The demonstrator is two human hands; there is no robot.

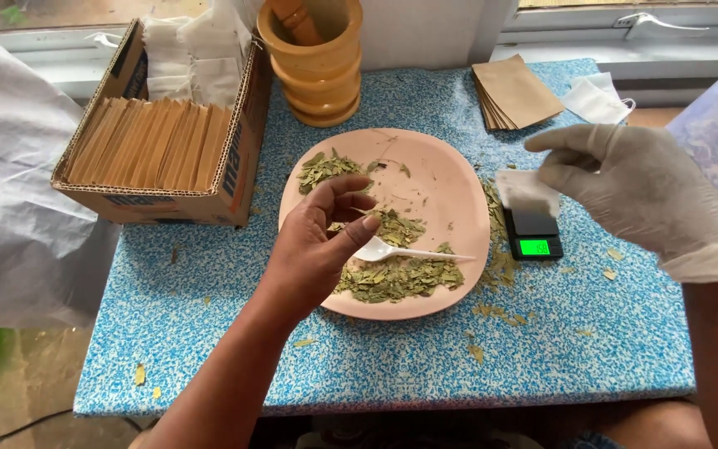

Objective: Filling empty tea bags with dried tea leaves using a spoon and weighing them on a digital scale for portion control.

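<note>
Hands: left hand (313, 241) bare, raised over the near-left part of the plate, fingers curled in toward the thumb, pinching loosely, whether any leaf is between them cannot be told; right hand (637, 187) in a white glove, fingers pinched on a small white sachet (528, 191) held just above the scale.
Desk: blue speckled desk (209, 333), stray leaf bits scattered on it, mostly right of the plate and near the front edge.
Plastic sheet: white, crinkled, hanging at far left (10, 183).
Box: brown cardboard box (230, 179) at back left, packed with upright brown paper packets (151, 141), white sachets stacked behind them.
Plate: pink plate (446, 179) at desk centre, dried green leaves (396, 278) in piles at its front, middle and upper left.
Mortar: tan wooden mortar (313, 75) with pestle inside, behind the plate, touching the box side.
Envelopes: stack of brown paper envelopes (513, 91) at back right, loose white sachets (596, 100) just beside it.
Scale: small black digital scale (533, 237) right of the plate, green lit display, below the held sachet.
Spoon: white plastic spoon (409, 252) lying on the plate, bowl near the left thumb, handle pointing right.
</note>
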